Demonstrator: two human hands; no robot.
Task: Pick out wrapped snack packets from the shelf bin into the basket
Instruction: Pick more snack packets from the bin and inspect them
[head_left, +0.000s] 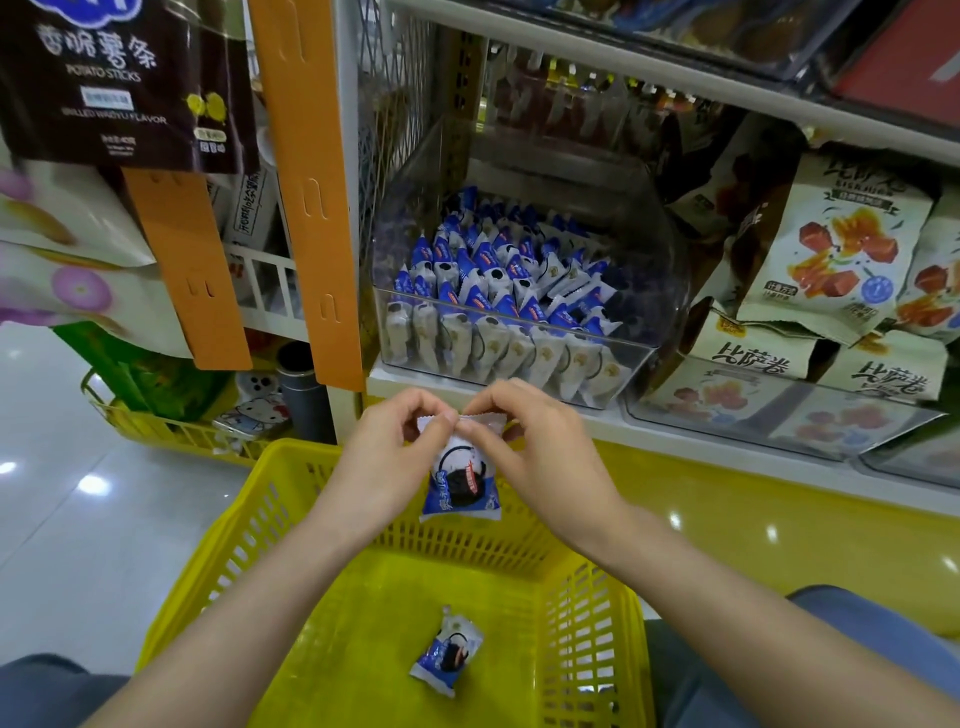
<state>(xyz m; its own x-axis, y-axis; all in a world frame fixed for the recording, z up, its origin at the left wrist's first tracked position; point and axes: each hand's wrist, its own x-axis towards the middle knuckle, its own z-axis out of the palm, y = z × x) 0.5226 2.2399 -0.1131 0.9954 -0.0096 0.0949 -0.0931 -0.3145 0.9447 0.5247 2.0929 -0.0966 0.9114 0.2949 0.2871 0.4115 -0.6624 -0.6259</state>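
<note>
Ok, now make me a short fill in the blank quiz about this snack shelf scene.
1. The left hand and right hand pinch the held packet above the ____ basket.
2. Exactly ____ loose packet lies on the basket floor.
3. The clear bin holds packets wrapped in white and ____.
Missing words: yellow; one; blue.
</note>
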